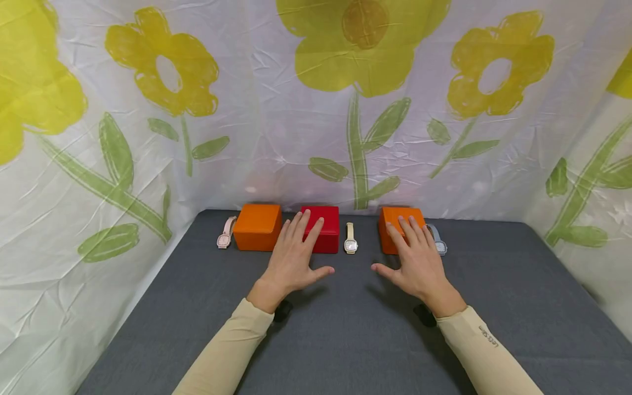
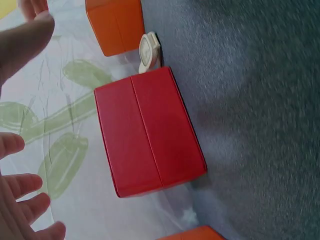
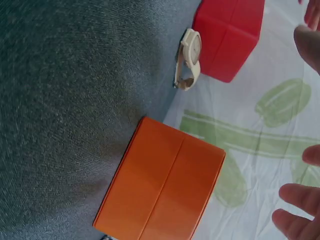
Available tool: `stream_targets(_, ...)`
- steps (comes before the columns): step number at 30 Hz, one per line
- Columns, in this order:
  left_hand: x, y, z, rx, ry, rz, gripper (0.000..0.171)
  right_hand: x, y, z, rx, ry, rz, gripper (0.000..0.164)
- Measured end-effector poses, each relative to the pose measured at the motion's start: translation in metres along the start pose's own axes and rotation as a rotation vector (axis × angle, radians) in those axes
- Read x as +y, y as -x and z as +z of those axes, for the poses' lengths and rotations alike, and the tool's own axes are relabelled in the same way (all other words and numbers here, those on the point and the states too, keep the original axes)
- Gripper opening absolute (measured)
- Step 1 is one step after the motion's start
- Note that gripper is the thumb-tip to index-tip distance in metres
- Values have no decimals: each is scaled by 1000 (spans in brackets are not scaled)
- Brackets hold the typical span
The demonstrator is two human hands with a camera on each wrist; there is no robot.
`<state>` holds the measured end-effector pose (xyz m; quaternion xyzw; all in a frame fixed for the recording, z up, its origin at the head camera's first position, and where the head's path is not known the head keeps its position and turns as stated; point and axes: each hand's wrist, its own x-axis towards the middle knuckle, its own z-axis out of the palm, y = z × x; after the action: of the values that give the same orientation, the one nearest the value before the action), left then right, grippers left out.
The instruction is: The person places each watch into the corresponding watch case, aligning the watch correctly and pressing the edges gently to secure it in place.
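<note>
My left hand (image 1: 292, 257) hovers with fingers spread, its fingertips overlapping the red box (image 1: 329, 230) in the head view. In the left wrist view that red box (image 2: 150, 132) shows whole, a gap between it and the fingers. My right hand (image 1: 418, 262) is likewise spread and holds nothing; its fingertips overlap the right orange box (image 1: 389, 236). The right wrist view shows this orange box (image 3: 160, 180) apart from the fingers. Between the two hands lies a cream-strapped watch (image 1: 350, 239). Partly behind the right hand is a light blue watch (image 1: 440, 246).
Left of the red box stands another orange box (image 1: 257, 227), with a pink watch (image 1: 225, 233) beside it. All sit in a row along the back of the dark grey table (image 1: 355, 340). Behind hangs a white curtain (image 1: 266, 137) with yellow flowers.
</note>
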<state>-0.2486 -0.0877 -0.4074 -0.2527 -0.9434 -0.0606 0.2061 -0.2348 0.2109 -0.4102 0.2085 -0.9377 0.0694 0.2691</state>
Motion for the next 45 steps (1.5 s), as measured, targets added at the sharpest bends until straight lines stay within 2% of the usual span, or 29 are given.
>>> stream_targets(5, 4, -2, -2, 55, 86, 17, 100, 3, -1, -2, 82, -57, -14, 92)
stream_targets(13, 13, -11, -1, 136, 188, 49, 91, 11, -3, -9, 113, -89, 1, 86)
stream_targets(18, 27, -18, 5, 100, 227, 78, 85, 18, -1, -11, 103, -103, 37, 80)
stream_targets(29, 60, -43, 22, -26, 306, 120, 80, 42, 1, -13, 94, -97, 91, 79)
stream_targets(33, 67, -52, 29, -53, 330, 108, 78, 47, 1, -11, 71, -115, 119, 78)
stream_targets(40, 81, -69, 40, -58, 407, 76, 75, 53, 4, -3, 8, -152, 189, 80)
stream_targets(45, 90, -80, 47, -87, 420, 51, 69, 57, 6, -2, -49, -227, 262, 82)
